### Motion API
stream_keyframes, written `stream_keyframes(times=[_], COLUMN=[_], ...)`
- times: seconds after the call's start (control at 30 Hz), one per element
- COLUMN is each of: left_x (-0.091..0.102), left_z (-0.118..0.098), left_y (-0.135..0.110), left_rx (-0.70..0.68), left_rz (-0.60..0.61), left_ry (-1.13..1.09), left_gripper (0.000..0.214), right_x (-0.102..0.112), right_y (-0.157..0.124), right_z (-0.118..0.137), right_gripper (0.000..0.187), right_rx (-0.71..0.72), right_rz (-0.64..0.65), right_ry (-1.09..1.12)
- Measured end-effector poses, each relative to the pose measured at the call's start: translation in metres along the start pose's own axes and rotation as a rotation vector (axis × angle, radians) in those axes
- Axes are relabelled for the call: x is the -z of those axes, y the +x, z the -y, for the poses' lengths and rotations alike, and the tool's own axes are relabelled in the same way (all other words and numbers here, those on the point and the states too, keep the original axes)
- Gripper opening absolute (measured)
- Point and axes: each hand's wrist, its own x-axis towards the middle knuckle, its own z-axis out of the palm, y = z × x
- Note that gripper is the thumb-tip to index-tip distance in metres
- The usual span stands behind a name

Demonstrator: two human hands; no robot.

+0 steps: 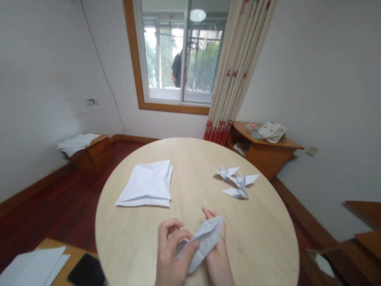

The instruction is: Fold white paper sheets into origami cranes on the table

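A partly folded piece of white paper (205, 241) is held above the near part of the round table. My left hand (174, 250) pinches its lower left end, thumb on top and fingers curled behind. Behind the paper's right side lies my right hand (218, 254), mostly covered by it; its fingertips show past the upper edge, and the paper rests against this hand. Farther off to the right on the table stand folded paper cranes (241, 182). To the left sits a stack of creased white paper sheets (145, 184).
The round wooden table (190, 155) fills the middle. At lower left a low surface bears white sheets (35, 266) and a black flat device (86, 271). Behind stand a small drawer cabinet (101, 153), a corner cabinet (262, 153) with a cloth bag (272, 132), and a curtain (235, 71).
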Motion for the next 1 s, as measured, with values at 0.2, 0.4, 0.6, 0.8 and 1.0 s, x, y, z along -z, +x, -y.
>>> stream_keyframes(times=[0.2,0.4,0.6,0.8,1.0], left_x=[-0.005,0.001,0.006,0.007,0.008], left_z=[0.002,0.000,-0.007,-0.015,-0.013], left_y=[-0.001,-0.003,0.002,0.010,0.010], left_rx=[0.130,0.128,0.021,0.146,0.205], left_rz=[-0.006,0.096,0.215,0.327,0.295], left_ry=[-0.056,-0.059,-0.006,-0.191,-0.210], left_gripper=[0.012,0.017,0.037,0.022,0.024], right_x=[0.001,-0.006,-0.006,-0.003,0.004], right_y=[-0.006,-0.005,-0.013,-0.013,-0.011], right_z=[0.024,0.033,0.028,0.042,0.040], right_gripper=[0.045,0.029,0.032,0.034,0.032], right_rx=[0.060,0.072,0.028,-0.084,0.000], right_rz=[0.243,0.194,0.072,0.076,0.056], right_ry=[-0.134,-0.099,-0.053,-0.025,-0.115])
